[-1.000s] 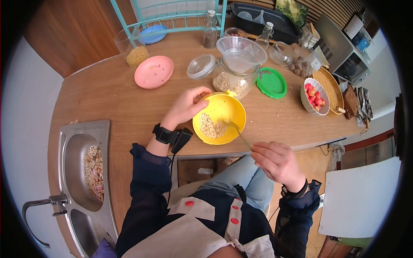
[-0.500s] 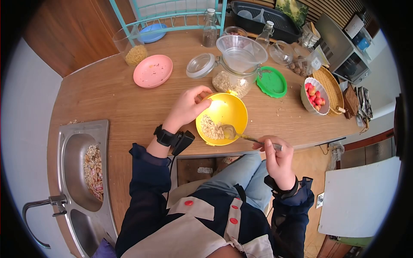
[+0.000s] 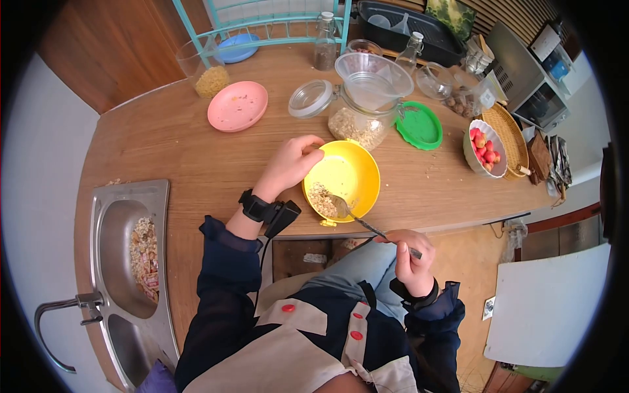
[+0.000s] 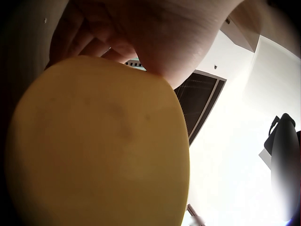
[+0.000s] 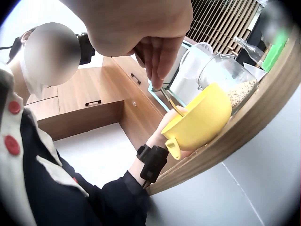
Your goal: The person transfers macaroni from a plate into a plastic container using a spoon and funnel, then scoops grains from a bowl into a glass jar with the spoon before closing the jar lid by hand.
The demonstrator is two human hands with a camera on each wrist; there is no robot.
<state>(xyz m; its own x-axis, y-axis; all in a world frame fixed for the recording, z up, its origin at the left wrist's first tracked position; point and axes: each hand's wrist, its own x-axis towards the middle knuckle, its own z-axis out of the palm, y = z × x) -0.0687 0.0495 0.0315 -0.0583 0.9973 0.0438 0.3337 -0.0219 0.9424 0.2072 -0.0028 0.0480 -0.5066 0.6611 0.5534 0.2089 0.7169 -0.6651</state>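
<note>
A yellow bowl with oat flakes gathered on its near-left side stands near the counter's front edge. My left hand holds its left rim between thumb and fingers. In the left wrist view the bowl's outer wall fills much of the picture and hides part of that hand. My right hand grips the handle of a metal spoon just beyond the counter edge. The spoon's head lies in the bowl by the oats. The right wrist view shows the right hand above the bowl, tilted in that picture.
Behind the bowl stands a glass jar of oats with a clear plastic bowl on top. Around it are a green lid, a pink plate and a white bowl of red fruit. A steel sink is at left.
The right hand has come lower and turned, and the spoon handle now slants down toward me. The spoon's head has shifted leftward in the bowl. The left hand keeps its hold on the rim.
</note>
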